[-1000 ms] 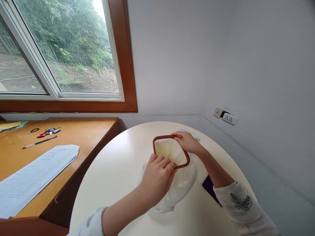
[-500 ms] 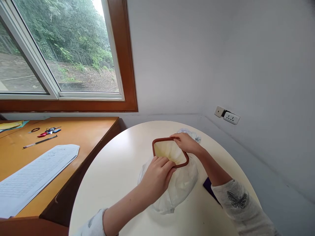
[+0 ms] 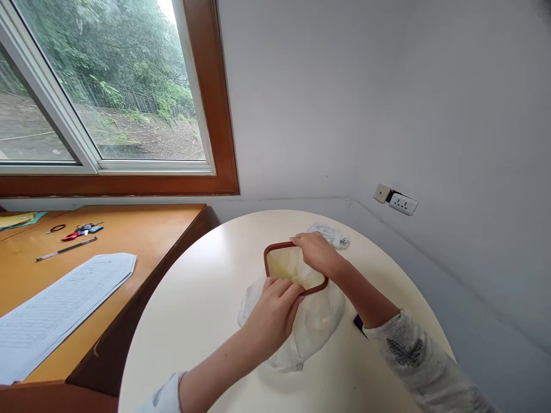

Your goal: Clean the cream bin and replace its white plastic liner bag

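Observation:
A small trash bin with a brown rounded-square rim [image 3: 278,246] stands on the round table, its pale yellowish inside facing up at me. Around its outside hangs a translucent white plastic bag [image 3: 321,327], puffed out and wrinkled, hiding most of the bin's body. My left hand [image 3: 275,310] is closed over the near side of the rim, fingers curled inward and thumb outside. My right hand [image 3: 316,252] grips the far right part of the rim, palm down, with some fingertips hidden. Whether bag film lies between the fingers and the rim cannot be made out.
A crumpled clear plastic bundle [image 3: 331,234] lies behind my right hand on the cream round table [image 3: 185,310]. A dark flat item [image 3: 359,325] shows partly under my right forearm. Left stands a wooden desk [image 3: 159,229] with papers [image 3: 73,310], a pen [image 3: 66,249] and keys [image 3: 84,230].
My right hand has slid slightly left along the far rim. My left hand keeps its place on the near rim. The whole view has shifted a little.

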